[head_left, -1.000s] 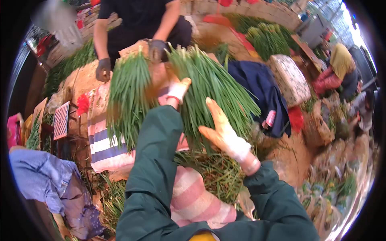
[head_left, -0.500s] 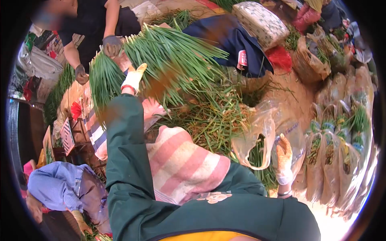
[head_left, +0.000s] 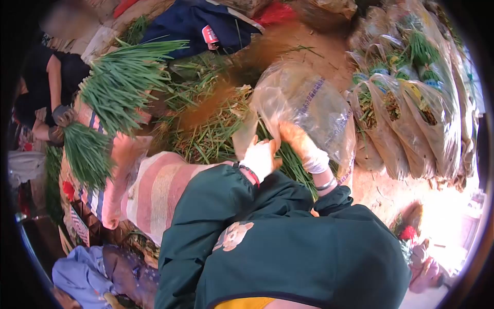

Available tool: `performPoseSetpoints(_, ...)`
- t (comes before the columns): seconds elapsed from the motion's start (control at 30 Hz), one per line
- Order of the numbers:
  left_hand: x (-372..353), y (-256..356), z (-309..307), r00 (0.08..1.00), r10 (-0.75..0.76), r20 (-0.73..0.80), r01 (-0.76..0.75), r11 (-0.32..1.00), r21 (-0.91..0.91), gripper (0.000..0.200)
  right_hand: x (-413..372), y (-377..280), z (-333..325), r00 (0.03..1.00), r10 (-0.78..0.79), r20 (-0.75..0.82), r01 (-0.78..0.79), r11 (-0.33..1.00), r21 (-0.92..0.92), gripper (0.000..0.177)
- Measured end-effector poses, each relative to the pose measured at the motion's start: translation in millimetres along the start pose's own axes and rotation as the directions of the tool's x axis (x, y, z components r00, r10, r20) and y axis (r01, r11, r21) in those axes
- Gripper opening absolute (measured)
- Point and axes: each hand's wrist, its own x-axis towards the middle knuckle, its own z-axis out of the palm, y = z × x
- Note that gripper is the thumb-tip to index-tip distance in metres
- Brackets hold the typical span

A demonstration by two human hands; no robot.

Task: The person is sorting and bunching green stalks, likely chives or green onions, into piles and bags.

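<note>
My left hand (head_left: 259, 158), in a white glove, is closed at the handle side of a clear plastic bag (head_left: 321, 98) just in front of my body. Beside it, my right hand (head_left: 302, 146), in a glove with an orange-stained palm, grips the bag's edge near its opening. Its fingertips are partly hidden by the plastic. Long green stalks like garlic chives (head_left: 296, 167) lie inside the bag, under and between my hands. A heap of loose leaves and trimmings (head_left: 206, 134) lies to the left of the bag.
Several filled plastic bags (head_left: 406, 123) stand in rows at right. Bundles of green stalks (head_left: 126, 77) lie at upper left, where a co-worker's gloved hands (head_left: 63, 116) hold a bunch (head_left: 87, 154). A striped cloth (head_left: 159, 185) covers my lap side. A dark blue jacket (head_left: 198, 28) lies behind.
My left hand has come back from the green bundles to the plastic bag. My right hand has moved onto the bag's opening. The view has turned to the right.
</note>
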Motion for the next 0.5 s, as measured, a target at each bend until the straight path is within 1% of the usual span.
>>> performPoseSetpoints(0.03, 9, -4, -2, 0.992, -0.108, 0.061, 0.116, 0.981, -0.157, 0.039, 12, -58, 1, 0.99, 0.09, -0.109, -0.074, 0.987, 0.145, 0.033)
performPoseSetpoints(0.07, 19, -4, -13, 0.989, -0.143, 0.034, 0.146, 0.928, -0.343, 0.037, 21, -94, -13, 0.99, 0.132, -0.054, -0.116, 0.966, 0.23, 0.033)
performPoseSetpoints(0.1, 28, -4, -40, 0.99, -0.135, -0.049, 0.081, 0.804, -0.589, 0.035, 29, -110, -28, 0.985, 0.175, 0.001, -0.167, 0.936, 0.309, 0.033)
performPoseSetpoints(0.13, 31, -4, -67, 0.988, -0.13, -0.084, 0.024, 0.664, -0.747, 0.033, 26, -100, -52, 0.99, 0.138, -0.022, -0.126, 0.951, 0.283, 0.033)
performPoseSetpoints(0.17, 31, -6, -92, 0.988, -0.131, -0.085, -0.001, 0.535, -0.845, 0.031, 22, -86, -69, 0.992, 0.119, -0.035, -0.114, 0.986, 0.124, 0.033)
performPoseSetpoints(0.2, 29, -12, -110, 0.988, -0.141, -0.056, 0.011, 0.439, -0.899, 0.029, 20, -61, -83, 0.976, 0.205, 0.075, -0.214, 0.967, 0.136, 0.036)
performPoseSetpoints(0.23, 28, -16, -118, 0.985, -0.165, -0.051, 0.017, 0.387, -0.922, 0.027, 21, -50, -86, 0.942, 0.28, 0.184, -0.306, 0.942, 0.138, 0.039)
performPoseSetpoints(0.3, 35, -24, -119, 0.968, -0.234, -0.087, -0.002, 0.34, -0.94, 0.023, 16, -35, -61, 0.847, 0.297, 0.441, -0.419, 0.883, 0.21, 0.047)
performPoseSetpoints(0.33, 38, -17, -121, 0.955, -0.268, -0.127, -0.031, 0.335, -0.942, 0.019, 14, 2, -47, 0.801, 0.315, 0.509, -0.487, 0.838, 0.246, 0.05)
performPoseSetpoints(0.37, 40, -9, -126, 0.94, -0.3, -0.161, -0.056, 0.33, -0.942, 0.018, 7, 61, -48, 0.922, 0.145, 0.358, -0.137, 0.989, -0.046, 0.053)
performPoseSetpoints(0.4, 38, -10, -134, 0.959, -0.261, -0.112, -0.017, 0.34, -0.94, 0.016, 6, 87, -69, 0.976, 0.128, 0.177, -0.068, 0.948, -0.31, 0.051)
performPoseSetpoints(0.43, 35, -2, -146, 0.963, -0.264, -0.048, 0.051, 0.356, -0.933, 0.014, 6, 113, -90, 0.994, 0.107, -0.011, -0.094, 0.826, -0.556, 0.05)
performPoseSetpoints(0.47, 34, 0, -150, 0.971, -0.238, -0.035, 0.054, 0.36, -0.932, 0.013, -3, 127, -128, 0.979, 0.119, -0.164, -0.196, 0.761, -0.619, 0.05)
performPoseSetpoints(0.5, 33, -1, -150, 0.977, -0.213, -0.017, 0.063, 0.36, -0.931, 0.012, -17, 130, -174, 0.952, 0.144, -0.269, -0.284, 0.739, -0.611, 0.05)
